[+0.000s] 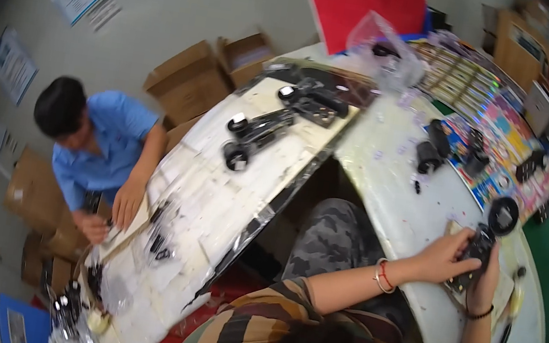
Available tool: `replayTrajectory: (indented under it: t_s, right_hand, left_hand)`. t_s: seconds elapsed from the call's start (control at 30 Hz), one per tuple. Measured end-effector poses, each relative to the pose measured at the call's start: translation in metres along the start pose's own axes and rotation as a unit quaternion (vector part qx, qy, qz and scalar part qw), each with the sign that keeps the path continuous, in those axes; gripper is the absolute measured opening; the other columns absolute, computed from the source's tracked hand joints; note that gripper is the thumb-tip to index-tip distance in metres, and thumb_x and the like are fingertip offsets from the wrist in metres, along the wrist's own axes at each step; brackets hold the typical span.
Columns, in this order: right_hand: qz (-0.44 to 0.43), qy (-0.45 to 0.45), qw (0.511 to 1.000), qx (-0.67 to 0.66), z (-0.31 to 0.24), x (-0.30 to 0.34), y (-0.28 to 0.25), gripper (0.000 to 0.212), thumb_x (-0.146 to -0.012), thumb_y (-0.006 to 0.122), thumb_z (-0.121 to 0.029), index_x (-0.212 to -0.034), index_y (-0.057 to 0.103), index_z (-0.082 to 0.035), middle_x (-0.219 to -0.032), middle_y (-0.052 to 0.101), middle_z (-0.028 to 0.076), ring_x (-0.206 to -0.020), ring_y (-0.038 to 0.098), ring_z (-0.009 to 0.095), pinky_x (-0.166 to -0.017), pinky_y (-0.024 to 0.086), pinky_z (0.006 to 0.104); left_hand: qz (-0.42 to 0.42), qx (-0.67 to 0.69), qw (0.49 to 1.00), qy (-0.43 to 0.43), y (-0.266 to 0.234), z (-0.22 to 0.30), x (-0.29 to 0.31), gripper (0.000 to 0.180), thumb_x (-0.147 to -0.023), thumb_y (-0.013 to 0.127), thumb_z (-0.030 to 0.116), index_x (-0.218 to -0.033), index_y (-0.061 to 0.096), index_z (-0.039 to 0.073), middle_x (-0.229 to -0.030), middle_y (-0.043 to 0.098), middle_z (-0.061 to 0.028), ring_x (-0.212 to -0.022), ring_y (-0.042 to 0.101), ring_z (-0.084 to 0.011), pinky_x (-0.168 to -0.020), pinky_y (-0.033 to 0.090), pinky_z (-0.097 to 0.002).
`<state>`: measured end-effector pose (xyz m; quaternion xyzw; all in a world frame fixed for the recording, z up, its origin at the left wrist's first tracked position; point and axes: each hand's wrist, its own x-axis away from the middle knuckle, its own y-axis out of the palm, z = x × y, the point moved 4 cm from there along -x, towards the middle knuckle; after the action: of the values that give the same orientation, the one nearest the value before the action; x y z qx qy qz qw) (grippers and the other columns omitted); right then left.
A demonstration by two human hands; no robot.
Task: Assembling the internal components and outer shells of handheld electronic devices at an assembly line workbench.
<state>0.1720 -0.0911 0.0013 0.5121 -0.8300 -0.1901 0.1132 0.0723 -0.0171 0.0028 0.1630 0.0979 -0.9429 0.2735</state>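
A black plastic device [480, 250] with a round, disc-like head [503, 215] is held over the right-hand table. My left hand [445, 258] grips its body from the left, with the thumb across it. My right hand [484, 282] is wrapped round its other side, and part of those fingers is hidden. Beneath both hands lies a pale, flat pad [502, 294]. Several black parts lie farther up this table, among them a cylindrical piece [428, 157]. To the right of my right hand rests a tool with a yellowish handle [516, 300], its kind unclear.
Across a gap on the left, another table [200, 221] carries several black devices [255, 133] and small parts. A co-worker in a blue shirt [109, 140] works at its far side. Cardboard boxes [189, 80] stand behind. Colourful printed sheets [497, 151] and a plastic bag [391, 54] lie at the back.
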Motion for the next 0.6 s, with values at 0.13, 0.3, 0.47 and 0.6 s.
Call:
replayTrajectory:
  t_s: [0.13, 0.3, 0.47, 0.6]
  right_hand:
    - [-0.012, -0.060, 0.995, 0.078, 0.014, 0.002, -0.011, 0.052, -0.101, 0.027, -0.039, -0.118, 0.050, 0.003, -0.099, 0.062, 0.010, -0.085, 0.060, 0.015, -0.076, 0.049, 0.0275]
    - [-0.089, 0.010, 0.983, 0.162, 0.006, 0.007, 0.015, 0.055, -0.101, 0.025, -0.040, -0.135, 0.038, 0.000, -0.102, 0.064, 0.013, -0.086, 0.062, 0.016, -0.074, 0.050, 0.0247]
    - [-0.104, 0.019, 0.971, 0.215, 0.002, 0.010, 0.009, 0.052, -0.101, 0.025, -0.037, -0.122, 0.050, 0.004, -0.091, 0.066, 0.014, -0.080, 0.064, 0.017, -0.071, 0.049, 0.0258]
    - [-0.124, 0.001, 0.962, 0.244, 0.000, 0.011, 0.009, 0.048, -0.101, 0.026, -0.033, -0.116, 0.055, 0.004, -0.090, 0.067, 0.013, -0.078, 0.063, 0.017, -0.071, 0.049, 0.0256]
  left_hand:
    - [-0.009, 0.205, 0.978, -0.017, -0.004, -0.010, 0.011, 0.033, -0.091, 0.059, 0.018, -0.114, 0.042, 0.002, -0.083, 0.054, -0.0002, -0.074, 0.051, -0.0051, -0.065, 0.044, -0.0220]
    - [0.255, 0.262, 0.920, -0.141, -0.069, -0.018, 0.060, 0.033, -0.090, 0.058, 0.031, -0.100, 0.050, 0.001, -0.089, 0.055, -0.0063, -0.073, 0.055, -0.0111, -0.064, 0.046, -0.0269]
    - [0.500, 0.147, 0.854, -0.003, -0.181, 0.017, 0.145, 0.025, -0.095, 0.050, 0.027, -0.101, 0.049, 0.003, -0.101, 0.056, -0.0073, -0.089, 0.056, -0.0136, -0.074, 0.045, -0.0263]
    - [0.662, 0.196, 0.723, 0.006, -0.234, 0.029, 0.209, 0.018, -0.093, 0.053, 0.021, -0.107, 0.052, 0.009, -0.098, 0.059, -0.0042, -0.089, 0.057, -0.0161, -0.078, 0.049, -0.0343]
